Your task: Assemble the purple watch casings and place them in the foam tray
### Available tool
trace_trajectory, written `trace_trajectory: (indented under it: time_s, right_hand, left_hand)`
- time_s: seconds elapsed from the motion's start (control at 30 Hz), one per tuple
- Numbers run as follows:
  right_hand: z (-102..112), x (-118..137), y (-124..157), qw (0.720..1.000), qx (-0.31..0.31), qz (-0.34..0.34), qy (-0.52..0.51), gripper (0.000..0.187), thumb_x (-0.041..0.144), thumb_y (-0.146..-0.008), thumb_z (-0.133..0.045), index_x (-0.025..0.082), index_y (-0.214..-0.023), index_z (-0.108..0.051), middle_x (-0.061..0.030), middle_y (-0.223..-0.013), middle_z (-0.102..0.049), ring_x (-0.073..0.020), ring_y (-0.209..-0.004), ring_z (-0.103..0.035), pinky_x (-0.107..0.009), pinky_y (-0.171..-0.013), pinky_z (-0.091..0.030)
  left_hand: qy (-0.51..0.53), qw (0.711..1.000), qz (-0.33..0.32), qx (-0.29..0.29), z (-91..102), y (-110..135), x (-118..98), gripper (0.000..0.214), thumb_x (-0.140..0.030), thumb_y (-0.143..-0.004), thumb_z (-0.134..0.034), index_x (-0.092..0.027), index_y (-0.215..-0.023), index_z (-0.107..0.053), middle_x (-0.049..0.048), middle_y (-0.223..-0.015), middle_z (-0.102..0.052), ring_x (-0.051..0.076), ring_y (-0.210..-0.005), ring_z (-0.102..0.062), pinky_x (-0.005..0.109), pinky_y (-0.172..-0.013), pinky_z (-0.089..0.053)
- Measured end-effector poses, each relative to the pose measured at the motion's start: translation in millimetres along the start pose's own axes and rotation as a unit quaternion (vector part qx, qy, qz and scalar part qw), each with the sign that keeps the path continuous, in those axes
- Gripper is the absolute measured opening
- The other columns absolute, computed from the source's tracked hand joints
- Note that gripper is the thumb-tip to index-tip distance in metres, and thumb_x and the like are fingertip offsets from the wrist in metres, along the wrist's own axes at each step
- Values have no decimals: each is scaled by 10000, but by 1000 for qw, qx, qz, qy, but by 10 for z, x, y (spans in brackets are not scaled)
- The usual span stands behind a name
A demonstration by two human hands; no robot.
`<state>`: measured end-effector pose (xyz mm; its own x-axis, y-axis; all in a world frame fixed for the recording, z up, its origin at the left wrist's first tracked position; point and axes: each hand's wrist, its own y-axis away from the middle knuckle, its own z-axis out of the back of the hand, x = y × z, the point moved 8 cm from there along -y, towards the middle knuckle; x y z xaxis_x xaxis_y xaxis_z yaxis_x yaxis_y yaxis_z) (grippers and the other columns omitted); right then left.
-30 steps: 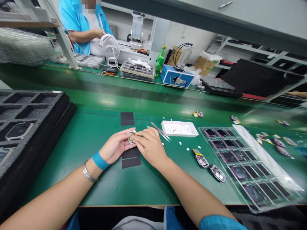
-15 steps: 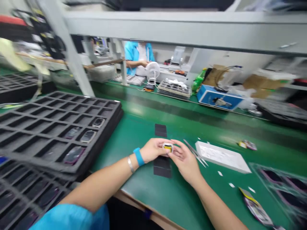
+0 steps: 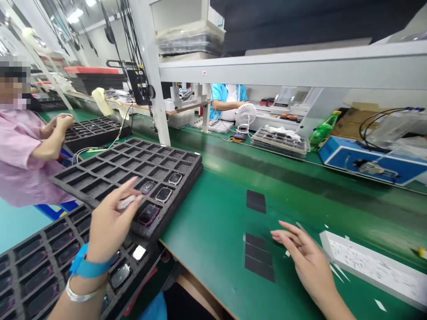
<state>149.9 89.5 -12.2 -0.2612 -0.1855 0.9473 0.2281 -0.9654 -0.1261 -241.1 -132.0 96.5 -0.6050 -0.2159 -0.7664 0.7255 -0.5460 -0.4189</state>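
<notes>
My left hand [image 3: 108,222], wearing a blue wristband, is raised over the upper black foam tray [image 3: 180,200]. Thumb and fingers pinch a small pale-framed watch case [image 3: 126,202], partly hidden by the fingers. Beside it in the tray's right-hand pockets lie a purple-framed watch case [image 3: 149,214], a silver-framed one [image 3: 163,194] and another pale one [image 3: 175,178]. Over the green bench, my right hand [image 3: 307,260] is open and holds nothing. Its fingertips are just right of several black rectangular pads [image 3: 259,266]. Tweezers [image 3: 337,270] lie partly behind that hand.
A lower foam tray [image 3: 46,258] full of watch cases sits at lower left. On the right stands a white box [image 3: 376,262] with tiny pieces. A co-worker in pink [image 3: 30,151] is at far left, another in blue [image 3: 218,100] behind a fan [image 3: 246,114].
Both hands held the watch case together over the pads. My left hand has carried it left over the foam tray; my right hand has let go and opened. The view has turned left.
</notes>
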Motion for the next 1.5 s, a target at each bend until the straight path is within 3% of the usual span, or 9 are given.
trace_trajectory:
  time_s: [0.17,0.37,0.53,0.73,0.87,1.03,1.3,1.4,1.5]
  right_hand:
    - [11,4,-5,1000,-12,-3,12,541,621,-728,-581,189,-1054,-584,-96,-867,-702,-239,-825,-679,-356,-800,-557]
    - [89,-22,-4,999,-24,8,27,542,617,-745,-567,188,-1077,-572,-99,-849,-693,-232,-805,-669,-327,-713,-566]
    - [101,-29,11,998,-22,12,61,463,591,-771,-552,192,-993,-628,-89,-803,-688,-218,-761,-661,-304,-680,-558]
    - [88,22,41,993,-27,24,110,416,582,-783,-533,206,-898,-669,-73,-777,-691,-207,-720,-654,-298,-679,-554]
    - [93,43,51,992,-25,39,116,400,569,-792,-529,208,-885,-675,-66,-766,-693,-202,-700,-655,-293,-675,-555]
    - [106,56,54,991,-29,53,122,386,557,-805,-524,210,-870,-681,-61,-764,-694,-200,-690,-655,-289,-665,-553]
    - [84,59,34,991,-26,58,121,390,567,-791,-535,213,-836,-691,-54,-734,-693,-195,-646,-647,-285,-636,-547]
    - [61,79,47,992,-23,60,108,370,541,-803,-539,204,-842,-687,-53,-735,-689,-190,-652,-644,-288,-648,-539]
    - [64,173,99,994,-32,67,86,332,498,-820,-542,194,-828,-674,-46,-717,-680,-183,-656,-637,-295,-671,-530]
  left_hand:
    - [-165,986,20,29,102,-161,413,458,-369,-816,-490,-190,-1237,-503,73,-1027,-609,250,-1002,-563,386,-917,-426]
    - [-168,969,-27,179,-88,-247,341,406,-267,-856,-369,-117,-1229,-420,140,-1242,-508,227,-1182,-464,377,-1052,-301]
    - [-294,943,-30,152,-4,-233,349,591,-399,-859,-431,-138,-1379,-333,136,-1186,-592,262,-1112,-547,381,-985,-377]
    - [-336,921,-29,192,12,-110,266,442,-411,-878,-364,-225,-1245,-527,66,-1214,-610,259,-1089,-571,374,-920,-417]
    - [-351,921,17,167,74,-161,291,372,-429,-829,-454,-283,-1136,-605,9,-930,-711,243,-814,-654,319,-701,-477]
    - [-365,918,-152,34,88,-62,97,334,-362,-857,-397,-193,-995,-650,86,-1006,-691,258,-963,-615,366,-860,-463]
    - [-288,947,-123,65,116,250,270,282,-384,-820,-424,-268,-966,-635,54,-1146,-644,255,-1060,-591,380,-977,-420]
    - [-249,963,-99,8,165,341,97,212,-384,-824,-454,-300,-903,-632,35,-1087,-655,268,-1025,-599,410,-939,-438]
    - [-110,984,-139,21,-139,544,-256,210,-297,-816,-501,-376,-974,-613,-11,-1070,-644,252,-1036,-587,411,-994,-395]
